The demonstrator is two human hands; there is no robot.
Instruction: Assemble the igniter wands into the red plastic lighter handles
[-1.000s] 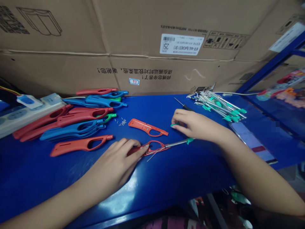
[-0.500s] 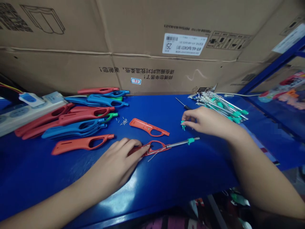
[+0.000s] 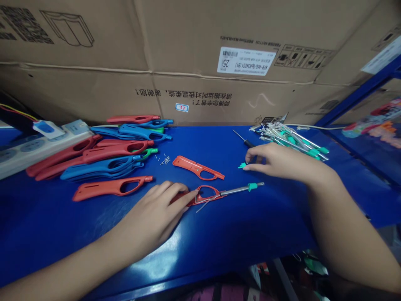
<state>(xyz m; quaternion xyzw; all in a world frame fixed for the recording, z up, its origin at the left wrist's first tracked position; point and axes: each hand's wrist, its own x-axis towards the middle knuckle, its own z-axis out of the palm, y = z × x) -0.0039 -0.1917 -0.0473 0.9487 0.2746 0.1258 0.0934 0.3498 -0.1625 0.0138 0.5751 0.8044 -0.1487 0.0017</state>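
Note:
My left hand point(image 3: 164, 207) grips the handle end of a red lighter shell point(image 3: 216, 193), its fingers wrapped over it. From that shell a metal tube point(image 3: 234, 190) points right, with a green piece point(image 3: 252, 187) near its tip, and a thin wire hangs below the loop. My right hand point(image 3: 266, 161) pinches a small green part point(image 3: 242, 166) between thumb and fingertips, above the tube's end. Another red shell half point(image 3: 197, 168) lies just behind the held one, inner side up.
Red, blue and green shells point(image 3: 115, 154) are piled at left beside a white power strip point(image 3: 46, 142). Small screws point(image 3: 165, 159) lie behind the middle. A screwdriver point(image 3: 239, 136) and metal tubes with green pieces point(image 3: 291, 140) are at back right, before a cardboard box point(image 3: 188, 50).
The small green part in my right hand has tilted from upright to nearly flat. The whole view has shifted slightly; my left hand keeps its hold on the red shell.

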